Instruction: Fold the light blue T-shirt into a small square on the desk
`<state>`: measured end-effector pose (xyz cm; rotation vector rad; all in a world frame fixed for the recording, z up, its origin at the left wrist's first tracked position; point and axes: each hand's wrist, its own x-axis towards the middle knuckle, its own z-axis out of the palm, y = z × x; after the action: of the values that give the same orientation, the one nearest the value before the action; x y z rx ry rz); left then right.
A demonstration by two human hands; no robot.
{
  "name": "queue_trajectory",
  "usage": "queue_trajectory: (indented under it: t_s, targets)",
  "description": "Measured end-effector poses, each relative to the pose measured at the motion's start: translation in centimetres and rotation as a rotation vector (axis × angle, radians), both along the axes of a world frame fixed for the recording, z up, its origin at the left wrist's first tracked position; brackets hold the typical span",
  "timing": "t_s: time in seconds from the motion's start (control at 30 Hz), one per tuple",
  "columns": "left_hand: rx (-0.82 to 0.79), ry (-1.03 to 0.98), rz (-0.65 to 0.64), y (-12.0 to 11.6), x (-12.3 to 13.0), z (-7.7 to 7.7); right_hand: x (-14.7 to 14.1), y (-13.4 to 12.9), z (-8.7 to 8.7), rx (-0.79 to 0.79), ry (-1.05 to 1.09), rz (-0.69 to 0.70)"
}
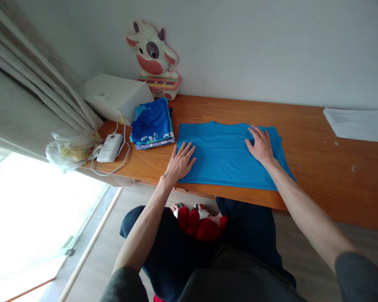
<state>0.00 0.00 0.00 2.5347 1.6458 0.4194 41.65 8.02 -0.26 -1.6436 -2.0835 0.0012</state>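
A blue T-shirt (pixel 227 155) lies spread on the wooden table (pixel 315 176), its lower edge close to the table's front edge. My left hand (pixel 180 161) rests flat on the shirt's left side, fingers apart. On the upper right part of the shirt lies my right hand (pixel 260 144), also with spread fingers. Neither hand grips anything. Left of the shirt sits a small stack of folded clothes (pixel 153 121), with a dark blue printed piece on top and a purple patterned one at the bottom.
A white box (pixel 116 94) and a cow-shaped toy keyboard (pixel 157 63) stand at the back left. Nearer are a white power bank (pixel 110 147) with its cable and a clear plastic bag (pixel 71 151). White papers (pixel 359 123) lie far right. A curtain (pixel 28 75) hangs at left.
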Motion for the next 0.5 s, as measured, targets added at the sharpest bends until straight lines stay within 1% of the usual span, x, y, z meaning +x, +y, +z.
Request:
queue_trajectory:
  t_s: [0.07, 0.1, 0.17, 0.23, 0.3, 0.37, 0.43, 0.5]
  targets:
    - [0.010, -0.004, -0.040, -0.8, 1.1, 0.2, -2.0, -2.1, 1.2, 0.070, 0.046, 0.112]
    - [0.011, -0.005, -0.062, -1.3, 1.7, 0.3, -3.3, -3.5, 1.6, 0.071, 0.054, 0.188]
    - [0.011, -0.003, -0.095, -2.0, 2.7, 0.3, -6.4, -6.6, 1.9, -0.003, 0.038, 0.354]
    - [0.007, 0.001, -0.107, -2.5, 3.3, 0.2, -9.4, -9.5, 1.6, -0.100, -0.020, 0.464]
    - [0.002, 0.003, -0.107, -2.6, 3.3, 0.1, -11.6, -11.6, 0.8, -0.156, -0.060, 0.493]
    - [-0.005, 0.006, -0.114, -2.6, 3.0, 0.1, -12.6, -12.8, 0.0, -0.186, -0.074, 0.472]
    - [-0.007, 0.007, -0.125, -2.5, 2.6, 0.1, -12.6, -13.2, -0.5, -0.209, -0.082, 0.438]
    - [-0.008, 0.005, -0.136, -2.5, 2.2, 0.2, -11.7, -13.4, -0.7, -0.218, -0.098, 0.397]
